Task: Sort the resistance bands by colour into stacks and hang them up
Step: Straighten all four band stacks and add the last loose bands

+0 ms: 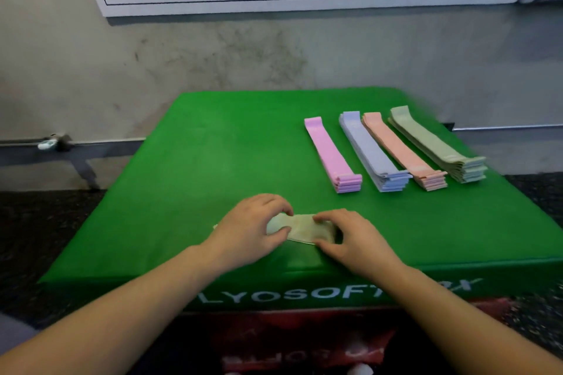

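Both hands (300, 231) pinch a pale green band (300, 230) lying crosswise, left to right.

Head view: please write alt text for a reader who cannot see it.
Both hands, left and right, grip a pale green band on a green box. Behind sit pink, blue, peach and green stacks.

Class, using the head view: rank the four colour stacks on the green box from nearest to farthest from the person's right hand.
Measured from the right hand:
1. Pink stack, leftmost of the row, its near end closest to the hand.
2. Lilac-blue stack, next to the right.
3. Peach stack, third along.
4. Pale green stack, far right, by the box edge.
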A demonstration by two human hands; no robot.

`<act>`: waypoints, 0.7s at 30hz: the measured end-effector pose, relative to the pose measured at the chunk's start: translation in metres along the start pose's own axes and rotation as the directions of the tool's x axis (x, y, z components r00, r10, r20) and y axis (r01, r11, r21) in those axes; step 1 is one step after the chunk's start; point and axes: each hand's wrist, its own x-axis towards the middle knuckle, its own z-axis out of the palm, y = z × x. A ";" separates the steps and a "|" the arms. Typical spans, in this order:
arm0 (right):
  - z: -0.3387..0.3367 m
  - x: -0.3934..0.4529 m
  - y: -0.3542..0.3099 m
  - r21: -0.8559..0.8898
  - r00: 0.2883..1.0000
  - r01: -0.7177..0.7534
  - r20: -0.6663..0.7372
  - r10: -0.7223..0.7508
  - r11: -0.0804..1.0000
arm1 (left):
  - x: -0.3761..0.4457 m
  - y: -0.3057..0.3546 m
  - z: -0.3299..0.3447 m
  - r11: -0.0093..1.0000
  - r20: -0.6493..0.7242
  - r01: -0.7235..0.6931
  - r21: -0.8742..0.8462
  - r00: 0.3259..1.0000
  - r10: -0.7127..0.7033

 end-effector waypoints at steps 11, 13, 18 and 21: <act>-0.037 -0.027 -0.014 0.532 0.954 -0.265 0.021 0.300 0.804 | 0.002 0.073 0.032 0.990 0.037 0.022 -0.141 0.999 -0.017; -0.045 -0.033 -0.018 0.571 0.944 -0.300 0.063 0.323 0.764 | 0.003 0.080 0.029 0.970 -0.009 0.060 -0.234 0.998 -0.064; -0.068 -0.042 -0.025 0.732 0.908 -0.392 0.214 0.359 0.557 | 0.006 0.091 0.014 0.937 -0.046 0.091 -0.338 0.993 -0.113; -0.082 -0.044 -0.028 0.796 0.909 -0.379 0.226 0.350 0.471 | 0.012 0.098 0.003 0.811 -0.013 0.202 -0.549 0.968 -0.251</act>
